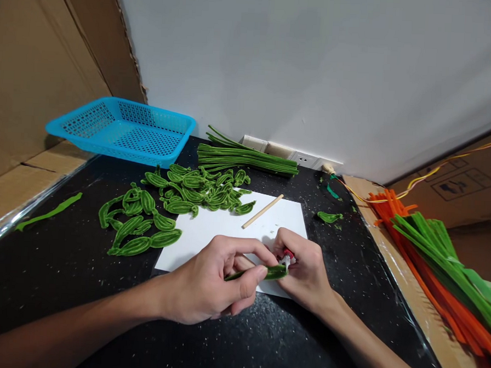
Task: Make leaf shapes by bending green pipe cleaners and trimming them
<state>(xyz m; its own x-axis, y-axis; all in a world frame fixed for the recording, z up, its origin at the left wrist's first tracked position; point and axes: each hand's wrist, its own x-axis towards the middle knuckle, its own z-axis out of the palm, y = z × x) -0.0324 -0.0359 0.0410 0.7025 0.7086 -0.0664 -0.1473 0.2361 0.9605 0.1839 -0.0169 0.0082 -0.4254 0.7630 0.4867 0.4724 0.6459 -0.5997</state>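
You are holding one green piece (275, 272) in one left hand (219, 279), one tool (286, 258) in one right hand (307, 269); one sheet (202, 229) is lying under your grip, one stick (262, 211), one basket (143, 138) and one stem bundle (247, 159) beyond, two bundles (443, 260) rightward

Fuzzy green piece (275, 272), nearly level; red-and-silver tool (286, 258) at tip.

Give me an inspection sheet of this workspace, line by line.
Surface: black tabletop, pale specks; white sheet on it.
Job's things: green leaf shapes heaped, partly on the sheet; green stems bundled by the wall.
Clutter: wooden stick on the sheet; green strip at left.
Hands: left holds a green piece; right, a mostly hidden red-and-silver tool.
Cables: yellowish wire at right.
Surroundings: blue basket, cardboard.
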